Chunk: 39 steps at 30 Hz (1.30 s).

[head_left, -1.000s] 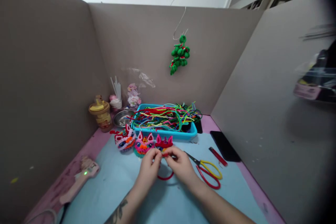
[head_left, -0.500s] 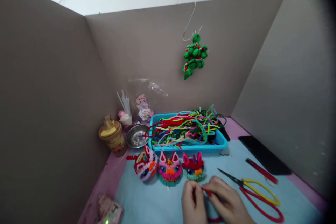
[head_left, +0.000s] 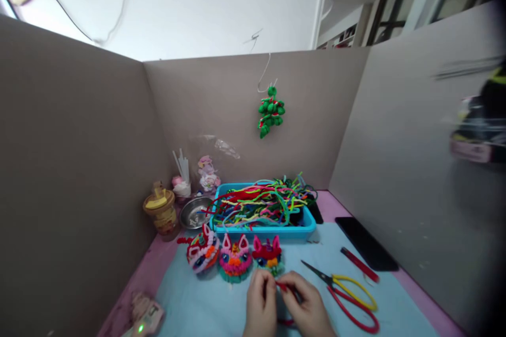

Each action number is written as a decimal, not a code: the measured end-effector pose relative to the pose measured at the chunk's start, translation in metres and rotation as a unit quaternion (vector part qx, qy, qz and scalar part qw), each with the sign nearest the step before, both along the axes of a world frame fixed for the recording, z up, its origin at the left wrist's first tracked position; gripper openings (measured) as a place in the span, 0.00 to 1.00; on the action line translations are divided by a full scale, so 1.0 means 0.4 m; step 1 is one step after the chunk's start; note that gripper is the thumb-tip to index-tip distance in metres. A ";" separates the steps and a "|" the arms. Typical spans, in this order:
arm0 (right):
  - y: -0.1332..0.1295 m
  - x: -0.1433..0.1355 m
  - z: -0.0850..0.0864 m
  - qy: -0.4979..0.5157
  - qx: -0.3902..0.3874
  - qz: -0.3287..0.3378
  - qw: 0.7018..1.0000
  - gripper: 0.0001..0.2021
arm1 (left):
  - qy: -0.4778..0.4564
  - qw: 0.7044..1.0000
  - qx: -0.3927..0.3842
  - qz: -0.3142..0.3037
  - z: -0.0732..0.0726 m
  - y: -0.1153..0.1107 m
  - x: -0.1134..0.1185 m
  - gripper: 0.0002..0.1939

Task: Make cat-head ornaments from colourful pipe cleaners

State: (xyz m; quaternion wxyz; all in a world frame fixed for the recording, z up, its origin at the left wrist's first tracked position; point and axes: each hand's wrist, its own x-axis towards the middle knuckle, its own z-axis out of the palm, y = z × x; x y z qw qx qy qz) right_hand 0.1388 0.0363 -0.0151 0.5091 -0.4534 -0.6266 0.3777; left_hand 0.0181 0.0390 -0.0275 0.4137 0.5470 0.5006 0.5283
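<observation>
My left hand [head_left: 261, 297] and my right hand [head_left: 304, 303] meet low in the middle, fingertips almost touching. Both pinch a red pipe cleaner [head_left: 281, 285], mostly covered by the fingers; a darker red length shows lower between the hands. Just beyond them stand three fuzzy pipe-cleaner animal heads with ears: a pink-and-red one [head_left: 203, 253] on the left, a magenta-and-teal one [head_left: 235, 262] in the middle, and a red-and-mint one [head_left: 268, 255] on the right, partly behind my left hand.
A blue basket [head_left: 261, 233] full of colored pipe cleaners stands behind. Scissors [head_left: 340, 292], a red-handled tool [head_left: 359, 265] and a black slab [head_left: 367, 242] lie right. At left are a metal bowl [head_left: 196, 214], a lidded cup [head_left: 162, 213] and a pink device [head_left: 145, 316]. Grey panels [head_left: 221, 100] enclose the table.
The camera view has tilted up and turned right, so everything appears shifted left. Both hands stay together on the red pipe cleaner, with little change in their pose.
</observation>
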 end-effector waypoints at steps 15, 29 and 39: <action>0.010 -0.011 0.029 0.219 -0.149 0.076 0.961 0.13 | 0.052 0.997 0.051 0.040 0.025 -0.032 0.024 0.15; 0.001 0.026 0.057 -0.092 -0.007 0.092 0.991 0.04 | 0.235 0.969 0.077 -0.032 0.115 -0.028 -0.043 0.12; -0.006 0.010 0.029 -0.318 0.206 0.037 0.925 0.11 | 0.201 0.978 -0.055 -0.011 0.104 -0.023 -0.051 0.10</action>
